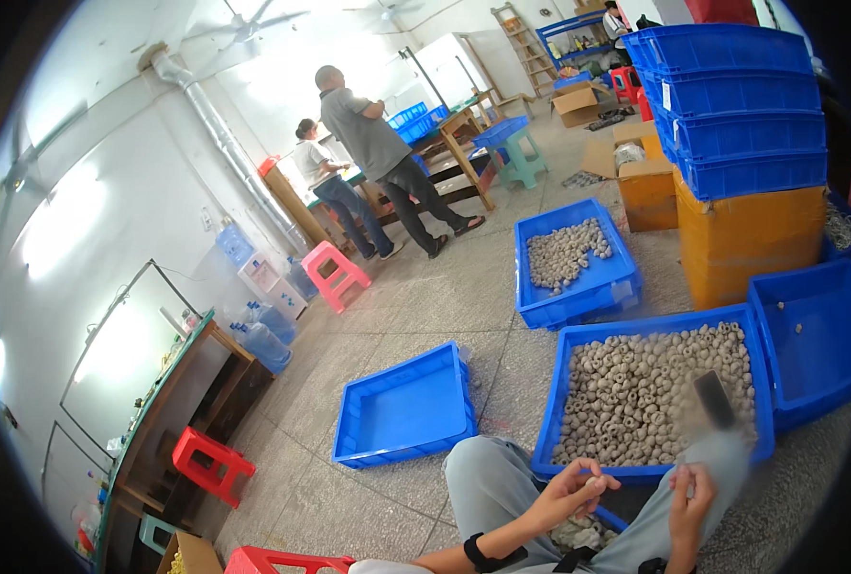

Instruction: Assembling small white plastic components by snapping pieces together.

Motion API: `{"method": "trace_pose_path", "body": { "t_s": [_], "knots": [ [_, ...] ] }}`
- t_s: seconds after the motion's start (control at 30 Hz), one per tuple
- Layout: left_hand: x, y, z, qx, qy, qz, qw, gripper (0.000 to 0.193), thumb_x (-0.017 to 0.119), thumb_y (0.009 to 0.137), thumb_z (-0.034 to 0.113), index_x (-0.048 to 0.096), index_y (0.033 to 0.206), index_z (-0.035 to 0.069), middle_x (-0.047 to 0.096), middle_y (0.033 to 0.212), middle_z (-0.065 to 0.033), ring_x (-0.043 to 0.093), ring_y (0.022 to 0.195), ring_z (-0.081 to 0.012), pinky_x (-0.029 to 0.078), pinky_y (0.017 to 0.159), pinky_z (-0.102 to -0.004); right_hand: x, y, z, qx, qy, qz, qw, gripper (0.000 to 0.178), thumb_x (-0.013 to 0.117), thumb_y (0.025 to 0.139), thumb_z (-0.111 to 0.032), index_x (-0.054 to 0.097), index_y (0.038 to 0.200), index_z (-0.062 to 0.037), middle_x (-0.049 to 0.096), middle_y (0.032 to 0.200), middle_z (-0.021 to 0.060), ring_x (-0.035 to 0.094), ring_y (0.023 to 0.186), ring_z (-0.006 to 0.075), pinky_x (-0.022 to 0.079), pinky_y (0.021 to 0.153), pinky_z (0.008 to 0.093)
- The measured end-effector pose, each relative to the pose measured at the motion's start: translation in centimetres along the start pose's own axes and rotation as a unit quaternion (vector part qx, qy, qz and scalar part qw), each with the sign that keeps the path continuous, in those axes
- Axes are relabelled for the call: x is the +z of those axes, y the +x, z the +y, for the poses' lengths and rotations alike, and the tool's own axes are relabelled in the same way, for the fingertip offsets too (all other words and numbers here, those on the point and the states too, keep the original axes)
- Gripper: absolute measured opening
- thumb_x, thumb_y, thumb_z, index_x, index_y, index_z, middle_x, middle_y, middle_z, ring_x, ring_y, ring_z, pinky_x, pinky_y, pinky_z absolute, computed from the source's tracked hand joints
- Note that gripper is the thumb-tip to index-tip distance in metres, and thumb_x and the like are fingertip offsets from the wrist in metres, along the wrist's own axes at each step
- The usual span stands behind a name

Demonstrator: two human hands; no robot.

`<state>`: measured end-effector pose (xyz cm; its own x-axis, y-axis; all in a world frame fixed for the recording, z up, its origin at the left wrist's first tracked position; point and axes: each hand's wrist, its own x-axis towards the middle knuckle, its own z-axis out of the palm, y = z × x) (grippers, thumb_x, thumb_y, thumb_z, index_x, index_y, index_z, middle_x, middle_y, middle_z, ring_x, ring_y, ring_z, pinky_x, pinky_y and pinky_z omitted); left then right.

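Observation:
My left hand [571,496] is over my lap with thumb and fingers drawn together; a small pale bit seems to show at the fingertips, too small to name. To its right, above my other thigh, my right hand [691,499] is curled with the fingertips pressed in, and what it may hold is hidden. Between my legs, partly under the left hand, lie whitish pieces [578,533] in a blue container. Just beyond my knees is a large blue tray [546,450] full of small grey-beige ring-like pieces [626,383]. A blurred dark rectangular object [714,400] appears above my right knee.
Another blue tray [578,311] of similar pieces stands farther off, with a bare blue tray [406,407] left of it. Stacked blue crates [731,115] rest on a carton [751,239] at right. Red stools [210,464] and two people [378,134] at a bench are beyond.

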<state>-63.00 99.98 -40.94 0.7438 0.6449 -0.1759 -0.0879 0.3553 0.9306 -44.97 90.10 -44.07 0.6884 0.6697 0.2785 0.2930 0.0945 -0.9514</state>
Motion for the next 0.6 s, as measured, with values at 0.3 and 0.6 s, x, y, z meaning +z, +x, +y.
{"method": "trace_pose_path", "body": {
  "t_s": [0.3, 0.6],
  "knots": [
    [0.2, 0.2, 0.9, -0.005, 0.093, -0.020, 0.995, 0.023, 0.051, 0.089, 0.022, 0.056, 0.104, 0.005, 0.051, 0.084, 0.0004, 0.043, 0.058, -0.0040, 0.035, 0.048, -0.0183, 0.5, -0.8, -1.5, 0.081, 0.182, -0.030, 0.979, 0.022, 0.043, 0.090, -0.016, 0.044, 0.074, -0.0016, 0.052, 0.062, 0.0070, 0.048, 0.052, 0.0102, 0.040, 0.051, 0.0219],
    [1.1, -0.3, 0.7, 0.027, 0.095, 0.027, 0.995, 0.024, 0.058, 0.084, 0.014, 0.057, 0.107, 0.005, 0.055, 0.090, -0.0004, 0.050, 0.063, -0.0039, 0.037, 0.050, -0.0179, 1.9, -3.0, -4.3, 0.123, 0.247, -0.115, 0.954, 0.023, 0.044, 0.090, -0.021, 0.044, 0.077, -0.0022, 0.053, 0.060, 0.0089, 0.048, 0.047, 0.0122, 0.041, 0.046, 0.0220]
  ]
}}
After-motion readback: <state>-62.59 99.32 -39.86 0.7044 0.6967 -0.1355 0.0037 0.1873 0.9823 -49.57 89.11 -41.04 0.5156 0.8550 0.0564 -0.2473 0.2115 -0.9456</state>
